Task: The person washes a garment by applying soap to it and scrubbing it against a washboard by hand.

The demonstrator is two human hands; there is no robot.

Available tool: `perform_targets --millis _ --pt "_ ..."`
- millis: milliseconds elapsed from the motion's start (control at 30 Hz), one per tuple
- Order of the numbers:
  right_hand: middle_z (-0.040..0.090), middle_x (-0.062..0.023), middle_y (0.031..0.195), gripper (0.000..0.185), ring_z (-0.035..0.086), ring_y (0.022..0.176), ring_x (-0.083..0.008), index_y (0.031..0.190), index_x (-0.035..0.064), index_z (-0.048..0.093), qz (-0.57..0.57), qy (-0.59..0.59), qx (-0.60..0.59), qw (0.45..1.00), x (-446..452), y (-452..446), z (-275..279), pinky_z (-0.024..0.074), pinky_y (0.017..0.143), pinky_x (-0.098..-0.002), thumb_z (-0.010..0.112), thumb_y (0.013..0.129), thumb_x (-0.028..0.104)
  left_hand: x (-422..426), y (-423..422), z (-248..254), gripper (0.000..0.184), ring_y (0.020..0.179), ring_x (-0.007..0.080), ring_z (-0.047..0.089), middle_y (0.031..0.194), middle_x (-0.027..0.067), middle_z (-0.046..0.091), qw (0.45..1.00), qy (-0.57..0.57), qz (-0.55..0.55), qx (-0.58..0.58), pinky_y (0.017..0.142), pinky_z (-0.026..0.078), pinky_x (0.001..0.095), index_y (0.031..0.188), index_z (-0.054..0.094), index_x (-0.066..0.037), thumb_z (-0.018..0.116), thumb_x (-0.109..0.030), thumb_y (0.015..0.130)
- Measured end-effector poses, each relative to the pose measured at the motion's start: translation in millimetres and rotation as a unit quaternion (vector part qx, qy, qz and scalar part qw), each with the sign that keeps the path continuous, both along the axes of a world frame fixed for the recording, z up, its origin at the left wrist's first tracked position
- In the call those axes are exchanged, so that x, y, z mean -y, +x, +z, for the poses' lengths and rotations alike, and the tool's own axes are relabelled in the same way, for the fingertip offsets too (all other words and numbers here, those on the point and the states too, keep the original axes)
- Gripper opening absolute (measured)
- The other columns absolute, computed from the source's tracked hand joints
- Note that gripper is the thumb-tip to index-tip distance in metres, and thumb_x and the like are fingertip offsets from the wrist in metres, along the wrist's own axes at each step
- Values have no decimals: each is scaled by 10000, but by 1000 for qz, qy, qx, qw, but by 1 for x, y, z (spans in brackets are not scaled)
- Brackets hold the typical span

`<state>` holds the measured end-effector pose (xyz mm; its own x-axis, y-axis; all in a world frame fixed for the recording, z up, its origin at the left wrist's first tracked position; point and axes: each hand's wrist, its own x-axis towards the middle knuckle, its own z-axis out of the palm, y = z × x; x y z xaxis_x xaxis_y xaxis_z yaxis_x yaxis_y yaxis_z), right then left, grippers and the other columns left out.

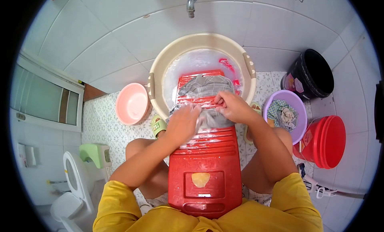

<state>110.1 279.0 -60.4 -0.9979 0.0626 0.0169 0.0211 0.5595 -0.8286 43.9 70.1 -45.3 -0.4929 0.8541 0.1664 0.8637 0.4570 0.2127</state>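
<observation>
A wet grey checked garment (pixel 212 87) lies across the ridges of a red washboard (pixel 205 152), partly bunched up and soapy. My left hand (pixel 185 122) is closed on the near part of the garment, its fingers slightly blurred. On the other side my right hand (pixel 236 107) has curled fingers and grips the same garment near the board's right edge. The far end of the washboard stands in a large beige basin (pixel 159 72) of sudsy water. A yellow piece of soap (pixel 201 179) sits in the recess at the board's near end.
A pink basin (pixel 132 104) stands on the left. To the right are a purple basin (pixel 302 122) with clothes, a black bucket (pixel 308 74) and a red bucket (pixel 330 142). A tap (pixel 191 6) juts from the wall above. A green stool (pixel 95 154) and toilet (pixel 74 176) are at left.
</observation>
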Motion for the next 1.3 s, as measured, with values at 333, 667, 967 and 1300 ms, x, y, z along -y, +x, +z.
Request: perform_targets --millis 333,667,967,1300 --pt "561 -188 954 92 519 973 -363 889 6 556 -105 11 -77 991 -2 -5 0 415 853 -429 562 808 51 -24 0 5 222 703 377 652 823 211 657 992 -116 7 41 653 509 498 892 598 -43 545 -244 812" --pt "561 -175 932 94 521 947 -363 901 32 589 -96 39 -72 992 2 -5 -12 415 832 -440 586 824 85 -52 -45 -24 308 699 369 655 739 192 655 986 -74 138 56 637 520 477 898 660 -36 492 -290 849" --pt "573 -168 907 131 543 913 -364 901 27 593 -62 17 -28 998 6 1 1 428 813 -445 613 834 138 -2 14 8 231 615 360 634 678 207 633 992 -85 -56 67 573 507 469 825 624 -39 558 -261 832" --pt "529 -218 1181 547 487 1119 -368 1169 1 501 -52 93 -4 994 -6 -1 -3 394 950 -414 743 734 229 -45 -62 6 325 554 224 588 633 143 610 925 7 110 364 644 502 401 845 617 -31 504 -329 908"
